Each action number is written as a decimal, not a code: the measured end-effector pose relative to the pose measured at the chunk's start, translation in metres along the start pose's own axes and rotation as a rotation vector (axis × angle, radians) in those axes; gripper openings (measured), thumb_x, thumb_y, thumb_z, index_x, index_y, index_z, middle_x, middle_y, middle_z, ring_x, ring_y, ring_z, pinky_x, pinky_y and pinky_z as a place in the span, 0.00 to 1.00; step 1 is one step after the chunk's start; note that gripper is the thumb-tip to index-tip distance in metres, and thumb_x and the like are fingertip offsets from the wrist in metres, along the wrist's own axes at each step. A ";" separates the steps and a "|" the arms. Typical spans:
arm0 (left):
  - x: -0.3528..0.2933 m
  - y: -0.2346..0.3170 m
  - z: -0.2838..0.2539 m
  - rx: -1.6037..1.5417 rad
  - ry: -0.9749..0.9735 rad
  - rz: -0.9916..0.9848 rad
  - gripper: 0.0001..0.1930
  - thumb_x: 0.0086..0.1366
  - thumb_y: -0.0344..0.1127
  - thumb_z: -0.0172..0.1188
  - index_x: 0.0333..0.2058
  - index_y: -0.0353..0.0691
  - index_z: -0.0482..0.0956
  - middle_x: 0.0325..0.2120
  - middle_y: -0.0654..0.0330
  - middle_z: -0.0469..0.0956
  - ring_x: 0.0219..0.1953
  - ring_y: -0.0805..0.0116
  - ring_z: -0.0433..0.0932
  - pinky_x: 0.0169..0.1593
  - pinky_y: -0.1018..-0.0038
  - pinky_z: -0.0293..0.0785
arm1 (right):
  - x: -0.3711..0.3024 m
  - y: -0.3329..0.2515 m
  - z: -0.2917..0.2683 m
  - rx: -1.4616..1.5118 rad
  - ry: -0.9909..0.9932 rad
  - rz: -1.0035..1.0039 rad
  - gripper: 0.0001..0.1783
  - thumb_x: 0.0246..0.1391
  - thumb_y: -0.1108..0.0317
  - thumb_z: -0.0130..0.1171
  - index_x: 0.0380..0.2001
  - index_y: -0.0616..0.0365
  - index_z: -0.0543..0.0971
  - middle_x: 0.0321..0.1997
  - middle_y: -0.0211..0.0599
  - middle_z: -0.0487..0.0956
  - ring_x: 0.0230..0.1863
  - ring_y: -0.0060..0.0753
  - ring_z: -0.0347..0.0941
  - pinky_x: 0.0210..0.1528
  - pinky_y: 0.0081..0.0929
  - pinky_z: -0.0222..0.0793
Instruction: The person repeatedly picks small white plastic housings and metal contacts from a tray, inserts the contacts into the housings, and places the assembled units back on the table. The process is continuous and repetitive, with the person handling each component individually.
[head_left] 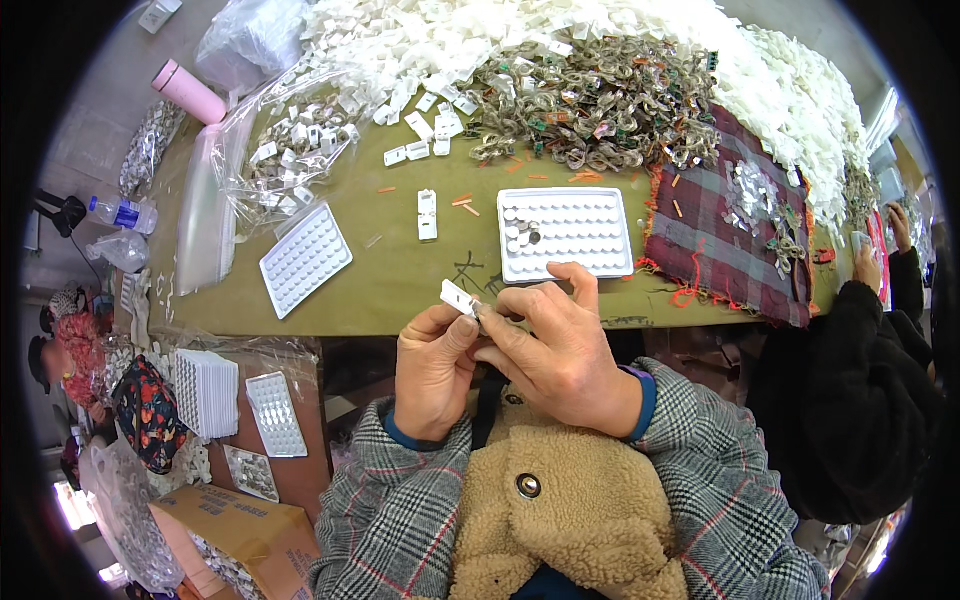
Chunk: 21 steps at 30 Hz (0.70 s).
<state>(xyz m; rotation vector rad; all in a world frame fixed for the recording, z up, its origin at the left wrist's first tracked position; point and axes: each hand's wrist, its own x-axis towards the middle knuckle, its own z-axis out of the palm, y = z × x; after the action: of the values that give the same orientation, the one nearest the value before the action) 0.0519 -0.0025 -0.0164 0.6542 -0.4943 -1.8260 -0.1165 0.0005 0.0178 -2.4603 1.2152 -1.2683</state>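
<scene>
White plastic clip (459,297) pinched between my left hand (432,372) and right hand (558,350), both gripping it above the table (400,270) edge.

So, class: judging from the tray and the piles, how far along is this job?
Early on. Done: only a few pockets at the left end of the white tray look filled. In hand: the left hand and right hand hold a small white clip. Left: most pockets, plus the big white heap.
</scene>
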 end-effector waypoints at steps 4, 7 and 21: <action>-0.003 0.000 0.002 0.222 0.041 0.088 0.11 0.60 0.22 0.65 0.42 0.30 0.79 0.38 0.55 0.81 0.39 0.70 0.81 0.45 0.74 0.80 | 0.002 0.005 0.002 -0.042 0.033 -0.046 0.24 0.37 0.69 0.67 0.43 0.62 0.79 0.41 0.35 0.76 0.39 0.33 0.73 0.58 0.51 0.56; -0.006 0.005 0.005 0.530 0.059 0.290 0.14 0.55 0.20 0.68 0.41 0.30 0.80 0.39 0.55 0.81 0.39 0.70 0.80 0.45 0.76 0.79 | 0.003 -0.001 -0.004 -0.001 0.013 0.082 0.30 0.37 0.69 0.68 0.49 0.62 0.77 0.44 0.35 0.75 0.44 0.37 0.73 0.61 0.54 0.50; -0.010 0.002 0.012 0.147 -0.008 0.240 0.11 0.58 0.24 0.68 0.35 0.34 0.74 0.38 0.52 0.78 0.30 0.73 0.77 0.34 0.76 0.80 | -0.015 -0.007 -0.007 0.544 -0.059 0.399 0.16 0.50 0.78 0.58 0.44 0.62 0.73 0.25 0.34 0.73 0.33 0.38 0.67 0.55 0.38 0.55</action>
<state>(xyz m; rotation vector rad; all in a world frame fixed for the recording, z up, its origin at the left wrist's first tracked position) 0.0482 0.0065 -0.0047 0.6567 -0.6880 -1.5771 -0.1218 0.0171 0.0160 -1.7580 1.0901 -1.2006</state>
